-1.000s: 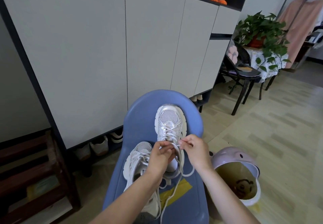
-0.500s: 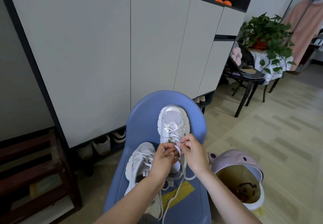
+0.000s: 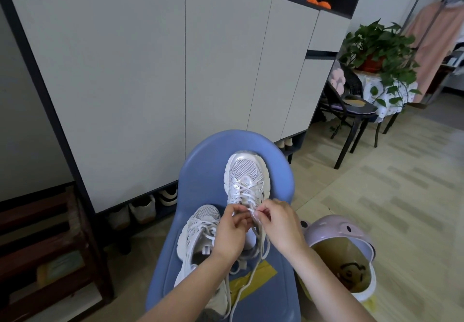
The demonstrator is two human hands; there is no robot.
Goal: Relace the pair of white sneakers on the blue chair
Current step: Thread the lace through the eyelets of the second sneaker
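**A:** Where are the sneakers?

**B:** Both lie on the blue chair at lower centre of the frame. The far sneaker sits just above centre-bottom, toe toward the top of the frame and heel toward the person, so its long axis runs straight away from the viewer. The near sneaker lies just left of it and lower, also toe-up in the frame.

**A:** And the hands?

**B:** They meet at the heel-side end of the far sneaker's lacing. The left hand has its fingers curled at the tongue; it seems to pinch a lace, though its fingertips are partly hidden. The right hand pinches the lace between thumb and fingers. The loose lace trails down the chair toward the bottom edge.

**A:** Which hand is nearer the work?

**B:** Both are at the laces, almost touching each other. Judging from this, the next eyelets lie directly beneath the fingertips, so the lace should feed toward the heel.
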